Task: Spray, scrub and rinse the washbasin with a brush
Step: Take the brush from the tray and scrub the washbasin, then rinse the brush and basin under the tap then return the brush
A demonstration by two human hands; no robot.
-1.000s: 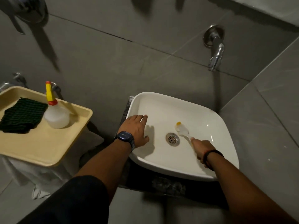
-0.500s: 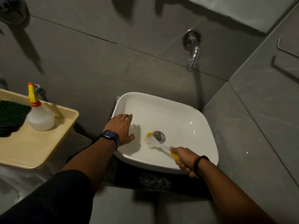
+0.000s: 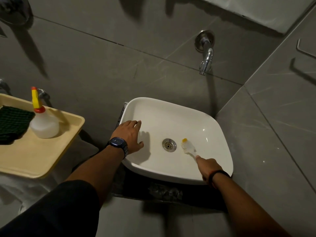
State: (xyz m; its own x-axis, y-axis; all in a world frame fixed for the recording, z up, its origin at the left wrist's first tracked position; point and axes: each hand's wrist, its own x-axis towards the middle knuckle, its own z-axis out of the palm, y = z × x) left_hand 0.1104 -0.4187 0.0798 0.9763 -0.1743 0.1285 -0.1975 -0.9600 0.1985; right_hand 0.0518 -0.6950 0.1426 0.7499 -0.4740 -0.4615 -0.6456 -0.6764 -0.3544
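Observation:
A white square washbasin (image 3: pixel 212 127) sits on a dark counter, with a metal drain (image 3: pixel 169 144) in its middle. My right hand (image 3: pixel 207 168) grips the handle of a small white brush (image 3: pixel 188 147) with a yellow tip; its head rests on the basin floor just right of the drain. My left hand (image 3: pixel 130 135), a watch on its wrist, lies flat with fingers spread on the basin's left rim. A spray bottle (image 3: pixel 44 124) with a yellow nozzle stands on a cream tray (image 3: pixel 51 161) at the left.
A chrome tap (image 3: pixel 206 59) juts from the grey tiled wall above the basin; no water runs. A dark green cloth (image 3: pixel 12 124) lies on the tray beside the bottle. A tiled side wall closes in at the right.
The brush head has swept from the left of the drain to its right side. My left hand has stayed on the rim. The view has shifted slightly.

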